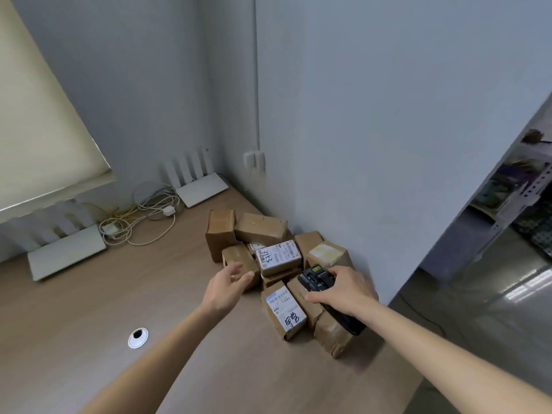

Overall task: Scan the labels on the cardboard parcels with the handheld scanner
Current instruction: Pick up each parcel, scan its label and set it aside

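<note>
Over the parcels (pixel 277 258) on desk (pixel 119 294): right hand (pixel 343 289) fingers wrapped around scanner (pixel 325 294); left hand (pixel 228 286) fingers spread, empty.

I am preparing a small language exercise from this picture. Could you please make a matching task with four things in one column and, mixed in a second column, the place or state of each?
Things:
1. handheld scanner
2. left hand
3. cable grommet
4. parcel marked 3743

Places or states:
A. set into the desk surface, near the left forearm
B. open, fingers spread, by a plain brown parcel
C. label facing up, in the middle of the pile
D. gripped in the right hand

Pairs: 1-D, 2-B, 3-A, 4-C
</note>
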Available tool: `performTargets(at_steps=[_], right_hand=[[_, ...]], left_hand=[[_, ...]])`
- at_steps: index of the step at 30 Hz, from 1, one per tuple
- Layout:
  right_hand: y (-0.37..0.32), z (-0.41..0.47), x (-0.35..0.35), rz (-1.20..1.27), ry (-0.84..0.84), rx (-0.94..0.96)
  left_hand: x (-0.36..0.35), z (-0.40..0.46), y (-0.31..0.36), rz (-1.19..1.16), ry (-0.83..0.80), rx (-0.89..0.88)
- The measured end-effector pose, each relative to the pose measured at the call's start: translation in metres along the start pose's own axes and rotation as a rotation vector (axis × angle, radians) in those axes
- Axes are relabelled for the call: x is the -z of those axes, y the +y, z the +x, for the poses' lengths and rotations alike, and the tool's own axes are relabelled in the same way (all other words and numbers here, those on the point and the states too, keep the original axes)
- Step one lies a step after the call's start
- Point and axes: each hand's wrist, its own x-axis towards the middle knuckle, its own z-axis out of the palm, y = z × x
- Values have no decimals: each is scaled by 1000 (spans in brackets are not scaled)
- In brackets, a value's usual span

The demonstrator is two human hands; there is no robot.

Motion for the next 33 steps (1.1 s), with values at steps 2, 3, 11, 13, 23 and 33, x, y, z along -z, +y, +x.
performTargets(at_steps=[2,3,11,13,23,33], right_hand=[[-1,27,-10,-4,8,7],[-2,40,-15,-5,10,13],[-17,128,-64,61,-74,13],[-18,146,-75,81,-77,14],[-16,198,-98,113,-67,48],[-17,202,-93,235,-78,32]], left_hand=[[-11,24,-4,-19,-9,29],[-16,34,-6,-28,-14,45],[-49,103,-34,-119,-80,188],[-56,119,-40,-123,-81,212],[-85,174,-54,-230,-106,245],[-80,166,-47,-402,10,316]])
